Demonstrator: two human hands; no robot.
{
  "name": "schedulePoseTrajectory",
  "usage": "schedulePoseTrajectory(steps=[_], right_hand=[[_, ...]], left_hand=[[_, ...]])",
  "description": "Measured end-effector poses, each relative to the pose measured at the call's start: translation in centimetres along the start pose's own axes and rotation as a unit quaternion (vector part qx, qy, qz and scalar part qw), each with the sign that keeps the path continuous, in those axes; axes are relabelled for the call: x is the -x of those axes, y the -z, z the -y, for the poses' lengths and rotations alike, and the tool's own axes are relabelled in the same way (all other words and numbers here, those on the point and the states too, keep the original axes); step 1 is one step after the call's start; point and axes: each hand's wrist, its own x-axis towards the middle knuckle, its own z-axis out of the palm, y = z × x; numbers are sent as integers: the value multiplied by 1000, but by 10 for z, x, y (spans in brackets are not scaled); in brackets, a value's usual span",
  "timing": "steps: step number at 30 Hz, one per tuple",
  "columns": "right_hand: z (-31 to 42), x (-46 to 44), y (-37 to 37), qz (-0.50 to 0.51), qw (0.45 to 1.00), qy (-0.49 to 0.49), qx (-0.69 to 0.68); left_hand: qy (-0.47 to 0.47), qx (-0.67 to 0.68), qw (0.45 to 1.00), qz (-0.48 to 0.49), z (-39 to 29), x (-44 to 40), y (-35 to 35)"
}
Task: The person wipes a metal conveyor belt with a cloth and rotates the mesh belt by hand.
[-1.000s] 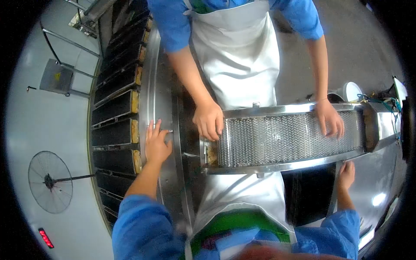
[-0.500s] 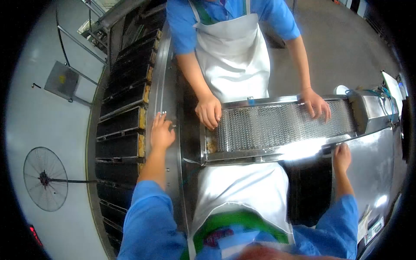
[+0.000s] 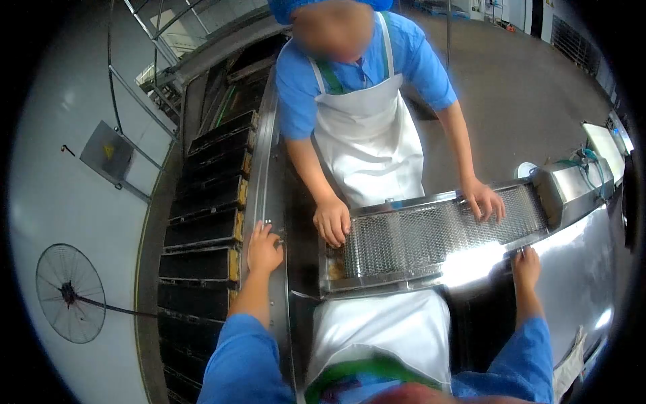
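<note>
A wire-mesh conveyor (image 3: 444, 225) in a shiny metal frame runs across in front of me. My left hand (image 3: 264, 252) lies with its fingers outstretched on the long steel rail (image 3: 259, 308) to the left; nothing is held in it. At the conveyor's near side, my right hand (image 3: 527, 268) has its fingers curled over the metal edge. Across from me stands a co-worker (image 3: 367, 141) in a white apron. One of the co-worker's hands (image 3: 332, 221) is at the mesh's left end, and the other hand (image 3: 482, 200) touches the mesh farther right.
A row of dark rectangular trays (image 3: 205, 232) with yellowish ends lies beyond the rail. A round wire-caged fan (image 3: 69, 293) stands by the left wall. At the conveyor's right end is a metal housing (image 3: 575, 192) with cables, and a steel surface (image 3: 579, 259) adjoins it.
My view has tilted upward, so the conveyor appears lower and more of the co-worker shows. My hands stay on the rail and the conveyor edge.
</note>
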Motion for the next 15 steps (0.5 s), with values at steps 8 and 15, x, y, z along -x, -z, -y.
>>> schedulePoseTrajectory(steps=[8,15], right_hand=[[5,6,9,0,1000,10,8],[6,8,9,-9,1000,5,10]], left_hand=[[-3,8,1000,8,1,5,-2],[9,14,1000,17,0,4,1]])
